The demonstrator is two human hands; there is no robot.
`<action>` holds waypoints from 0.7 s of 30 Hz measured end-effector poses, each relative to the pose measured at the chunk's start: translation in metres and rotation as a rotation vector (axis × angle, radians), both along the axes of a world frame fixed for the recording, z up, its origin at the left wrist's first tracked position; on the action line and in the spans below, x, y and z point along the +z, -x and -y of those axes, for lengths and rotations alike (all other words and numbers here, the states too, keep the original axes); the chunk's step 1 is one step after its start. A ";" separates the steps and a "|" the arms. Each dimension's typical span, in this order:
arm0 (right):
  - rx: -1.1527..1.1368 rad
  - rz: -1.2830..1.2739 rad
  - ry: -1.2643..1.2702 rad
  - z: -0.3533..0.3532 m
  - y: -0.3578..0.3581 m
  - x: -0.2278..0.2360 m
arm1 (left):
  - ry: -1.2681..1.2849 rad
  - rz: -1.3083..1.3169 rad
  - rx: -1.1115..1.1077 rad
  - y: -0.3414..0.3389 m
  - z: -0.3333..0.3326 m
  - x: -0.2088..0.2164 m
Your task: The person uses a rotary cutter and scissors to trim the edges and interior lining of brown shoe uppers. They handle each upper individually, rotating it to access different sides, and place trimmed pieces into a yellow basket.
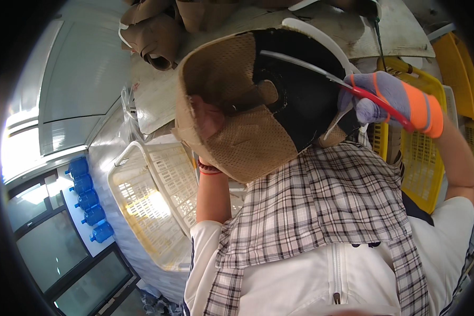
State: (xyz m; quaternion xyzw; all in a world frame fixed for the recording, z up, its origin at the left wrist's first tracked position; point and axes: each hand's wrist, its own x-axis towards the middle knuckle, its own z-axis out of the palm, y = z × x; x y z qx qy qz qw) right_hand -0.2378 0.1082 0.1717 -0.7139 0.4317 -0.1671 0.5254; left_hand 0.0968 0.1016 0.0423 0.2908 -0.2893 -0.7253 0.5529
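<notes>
A hollow piece of brown perforated fabric with a black section (309, 71) and a white curved edge is held up before my chest. My left hand (207, 117) reaches into its brown side and grips it; part of that hand is hidden by the fabric. On my right hand (373, 102) is a grey and orange glove. That hand is closed on red-handled scissors (376, 99), whose blades are spread apart. One long blade lies across the front of the black section, while the other points down near the piece's lower right edge. I cannot tell whether the blades touch the fabric.
A pale worktable (154, 97) is beyond the piece, with several brown fabric pieces (151, 39) heaped at its far left. A white plastic basket (147, 197) stands to the left, and yellow crates (422, 158) stand on the right. Several blue water bottles (82, 184) line the far-left wall.
</notes>
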 end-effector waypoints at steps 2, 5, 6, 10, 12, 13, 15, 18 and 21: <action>-0.127 0.160 -0.150 -0.013 -0.010 0.012 | 0.182 0.115 0.045 0.008 0.009 0.013; -0.340 0.229 0.308 -0.025 -0.028 0.005 | 0.502 0.302 0.111 0.035 0.026 0.036; -0.357 0.278 0.390 -0.023 -0.035 0.000 | 0.605 0.360 0.125 0.048 0.034 0.040; -0.531 0.469 0.614 -0.021 -0.058 -0.009 | 0.720 0.552 0.133 0.107 0.060 0.047; -0.629 0.220 0.712 -0.022 -0.044 -0.010 | 0.850 0.696 0.094 0.120 0.058 0.057; -0.680 0.099 0.757 -0.025 -0.034 -0.015 | 0.912 0.768 0.073 0.123 0.056 0.059; -0.774 0.072 0.579 -0.039 -0.019 -0.025 | 0.687 0.857 0.248 0.112 0.045 0.040; -0.761 -0.126 0.595 -0.047 -0.005 -0.053 | 0.258 0.931 0.466 0.055 0.027 -0.037; -0.724 -0.081 0.365 -0.050 -0.021 -0.077 | -0.240 0.588 0.251 0.032 -0.014 -0.078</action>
